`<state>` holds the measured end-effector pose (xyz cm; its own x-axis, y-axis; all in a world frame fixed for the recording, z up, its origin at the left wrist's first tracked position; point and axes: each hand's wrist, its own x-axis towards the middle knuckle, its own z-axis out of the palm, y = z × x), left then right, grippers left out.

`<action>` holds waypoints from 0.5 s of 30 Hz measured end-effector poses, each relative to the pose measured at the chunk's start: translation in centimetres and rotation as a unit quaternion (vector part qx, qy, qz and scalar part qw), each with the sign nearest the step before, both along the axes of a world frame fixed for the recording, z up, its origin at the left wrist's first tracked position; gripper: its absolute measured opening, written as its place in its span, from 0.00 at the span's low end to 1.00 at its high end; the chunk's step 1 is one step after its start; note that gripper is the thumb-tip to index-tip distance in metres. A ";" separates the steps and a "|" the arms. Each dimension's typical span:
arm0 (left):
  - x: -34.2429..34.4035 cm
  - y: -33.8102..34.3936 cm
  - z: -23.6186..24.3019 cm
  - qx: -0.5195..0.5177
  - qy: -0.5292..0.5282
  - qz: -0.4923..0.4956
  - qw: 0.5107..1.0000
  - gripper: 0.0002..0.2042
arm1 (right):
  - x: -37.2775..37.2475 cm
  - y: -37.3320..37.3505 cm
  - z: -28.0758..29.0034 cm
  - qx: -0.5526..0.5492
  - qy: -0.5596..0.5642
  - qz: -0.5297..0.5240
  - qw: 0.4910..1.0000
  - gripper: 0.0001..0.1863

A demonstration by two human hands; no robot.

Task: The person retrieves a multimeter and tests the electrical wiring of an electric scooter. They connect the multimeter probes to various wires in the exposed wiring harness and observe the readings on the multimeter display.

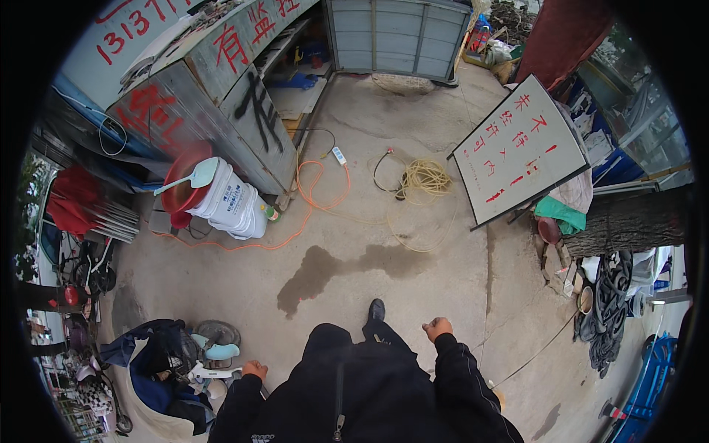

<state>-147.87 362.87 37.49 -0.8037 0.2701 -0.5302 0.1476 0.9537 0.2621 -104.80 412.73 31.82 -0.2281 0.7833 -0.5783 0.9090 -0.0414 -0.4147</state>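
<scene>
Beyond both hands point(440, 329), yellow coil point(428, 177), orange cable point(348, 182), white signboard point(509, 166).

Clutter point(177, 369) crowds left hand point(255, 369); right hand point(438, 329) has room.

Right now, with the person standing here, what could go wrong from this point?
The dark patch ahead of the shoe may be damp, so a step there could slip. Farther ahead, the looped orange cord and the pale yellow coil lie loose on the ground and might catch a foot.
</scene>
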 end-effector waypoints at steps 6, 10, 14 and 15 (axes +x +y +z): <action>-2.1 3.4 -2.2 -0.093 -0.047 0.076 0.992 0.14 | -17.0 23.2 3.6 0.112 0.082 0.018 0.990 0.19; -13.1 14.9 -6.1 -0.084 -0.084 0.070 0.990 0.11 | -24.0 30.9 -0.3 0.138 0.070 -0.031 0.987 0.20; -33.8 34.9 -6.7 -0.015 -0.016 -0.049 0.999 0.11 | -29.3 30.7 -3.6 0.033 -0.048 -0.067 0.996 0.22; -39.1 40.6 -5.4 0.062 0.034 -0.110 0.991 0.12 | -30.7 30.2 -4.2 0.022 -0.046 -0.075 0.996 0.22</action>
<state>-186.99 403.46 32.04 -0.7506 0.5032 -0.4283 0.3708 0.8572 0.3574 -135.51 442.88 27.65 -0.0547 0.8290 -0.5565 0.9285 -0.1628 -0.3338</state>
